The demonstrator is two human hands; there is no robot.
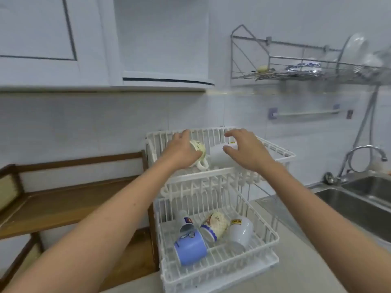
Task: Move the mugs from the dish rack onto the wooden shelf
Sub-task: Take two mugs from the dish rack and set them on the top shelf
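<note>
Both hands reach into the top tier of the white dish rack (220, 172) on the counter (300, 261).

The left hand (179, 152) has its grip closed around a cream patterned mug (198, 148) lying tilted in the upper tier, its white handle pointing down toward the front rail. The right hand (246, 151) hovers just beside it with fingers spread wide over a white mug (220, 155), holding nothing. In the lower tier lie a blue mug (190, 248) on its side, a floral mug with a blue rim (214, 226), a white mug with yellow lettering (241, 229) and a clear glass (184, 220). The wooden shelf (63, 204) stands just left of the rack, its top bare. A steel sink (359, 199) sits to the right.
</note>
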